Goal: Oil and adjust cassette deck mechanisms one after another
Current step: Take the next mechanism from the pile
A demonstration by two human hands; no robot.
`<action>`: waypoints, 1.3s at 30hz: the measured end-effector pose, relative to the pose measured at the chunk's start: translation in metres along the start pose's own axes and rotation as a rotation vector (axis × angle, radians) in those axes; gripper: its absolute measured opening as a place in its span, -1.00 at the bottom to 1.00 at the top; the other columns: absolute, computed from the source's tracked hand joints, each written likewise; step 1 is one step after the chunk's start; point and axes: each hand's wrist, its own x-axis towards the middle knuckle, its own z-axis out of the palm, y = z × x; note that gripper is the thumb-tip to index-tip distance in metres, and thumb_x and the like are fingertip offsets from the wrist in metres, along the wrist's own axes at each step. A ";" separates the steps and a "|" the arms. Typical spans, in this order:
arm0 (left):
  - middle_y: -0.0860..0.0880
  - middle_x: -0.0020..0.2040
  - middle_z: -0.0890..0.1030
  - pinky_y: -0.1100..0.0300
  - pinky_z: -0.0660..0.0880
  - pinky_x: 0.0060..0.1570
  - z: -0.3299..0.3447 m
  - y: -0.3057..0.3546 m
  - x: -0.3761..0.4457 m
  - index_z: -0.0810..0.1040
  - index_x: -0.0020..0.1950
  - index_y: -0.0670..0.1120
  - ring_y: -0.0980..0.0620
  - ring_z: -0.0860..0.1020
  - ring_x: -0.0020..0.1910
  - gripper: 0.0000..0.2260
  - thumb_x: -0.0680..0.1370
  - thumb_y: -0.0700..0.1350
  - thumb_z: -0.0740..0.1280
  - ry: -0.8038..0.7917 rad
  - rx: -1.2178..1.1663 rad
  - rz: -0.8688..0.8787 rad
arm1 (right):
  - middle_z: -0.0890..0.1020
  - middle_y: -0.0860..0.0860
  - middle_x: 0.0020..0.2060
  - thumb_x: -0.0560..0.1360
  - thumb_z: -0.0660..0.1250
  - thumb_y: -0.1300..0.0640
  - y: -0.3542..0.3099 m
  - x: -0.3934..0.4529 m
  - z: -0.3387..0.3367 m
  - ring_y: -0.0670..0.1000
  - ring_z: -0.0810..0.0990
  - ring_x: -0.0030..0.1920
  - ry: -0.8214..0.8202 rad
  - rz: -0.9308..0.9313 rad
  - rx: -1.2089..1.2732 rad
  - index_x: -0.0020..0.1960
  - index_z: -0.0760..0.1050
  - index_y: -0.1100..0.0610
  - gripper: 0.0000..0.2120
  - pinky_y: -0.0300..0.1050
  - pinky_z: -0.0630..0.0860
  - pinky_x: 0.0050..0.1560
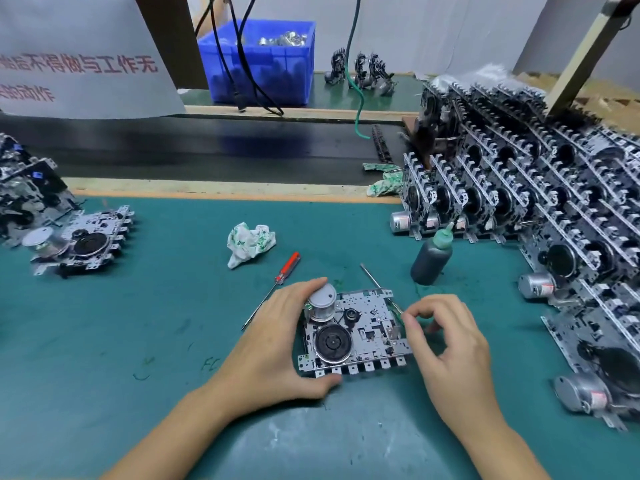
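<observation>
Both forearms come up from the bottom edge toward a cassette deck mechanism [353, 332] lying flat on the green mat [138, 323] just in front of the person. Its long axis runs left to right, tipped slightly so the right end sits a little farther away; the row of square tabs faces the person, and the round silver motor [322, 301] stands at the far left corner, with the black flywheel [333, 342] just nearer than it.

Left hand [277, 344] grasps the mechanism at its left end: fingers curl over the motor at the far corner, thumb presses the near edge by the tabs. Right hand [450, 344] sits at the mechanism's right edge with fingers curled, thumb and forefinger pinching the near end of a thin metal tool [377, 284], whose shaft slants away and to the left past the far right corner.

A red-handled screwdriver [277, 285] lies on the mat just left of the left hand, handle pointing away and to the right. Beyond it sits a crumpled white-and-green cloth [250, 243]. A dark oil bottle [433, 258] with a green nozzle stands leaning, beyond the right hand. Stacked mechanisms [519, 202] fill the right side in rows; another mechanism [83, 239] lies flat at the left. A blue bin [263, 71] stands across the black conveyor belt [207, 147].
</observation>
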 end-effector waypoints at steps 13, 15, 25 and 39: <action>0.53 0.34 0.16 0.54 0.13 0.28 -0.002 -0.004 -0.003 -0.03 0.39 0.47 0.44 0.23 0.33 -0.02 0.12 0.41 0.48 -0.040 -0.090 -0.043 | 0.49 -0.22 -0.13 0.54 0.16 -0.03 0.005 0.001 -0.002 -0.10 0.48 -0.10 -0.038 0.088 0.026 -0.16 0.43 -0.09 -0.87 -0.36 0.35 -0.14; 0.50 0.35 0.17 0.53 0.13 0.28 -0.002 -0.004 -0.003 -0.01 0.38 0.47 0.42 0.24 0.34 -0.05 0.14 0.41 0.48 -0.047 -0.101 -0.044 | 0.49 -0.23 -0.11 0.53 0.11 -0.11 0.004 0.001 -0.002 -0.10 0.49 -0.08 -0.036 0.100 0.045 -0.14 0.43 -0.11 -0.83 -0.38 0.36 -0.13; 0.50 0.35 0.19 0.58 0.12 0.24 0.000 -0.005 -0.004 0.03 0.41 0.44 0.42 0.23 0.35 -0.07 0.17 0.38 0.48 -0.043 -0.153 -0.035 | 0.52 -0.12 0.12 0.44 0.21 -0.19 0.000 0.007 -0.018 -0.16 0.47 0.15 -0.160 0.212 0.268 0.11 0.41 -0.15 -0.73 -0.43 0.33 0.10; 0.45 0.35 0.21 0.46 0.20 0.29 0.003 -0.008 -0.005 -0.01 0.44 0.40 0.32 0.27 0.37 -0.07 0.24 0.15 0.50 -0.059 -0.173 -0.003 | 0.35 -0.05 0.21 0.15 0.48 -0.32 -0.023 0.060 -0.005 -0.01 0.34 0.24 -0.896 -0.342 -0.652 0.45 0.17 0.07 0.02 -0.08 0.38 0.24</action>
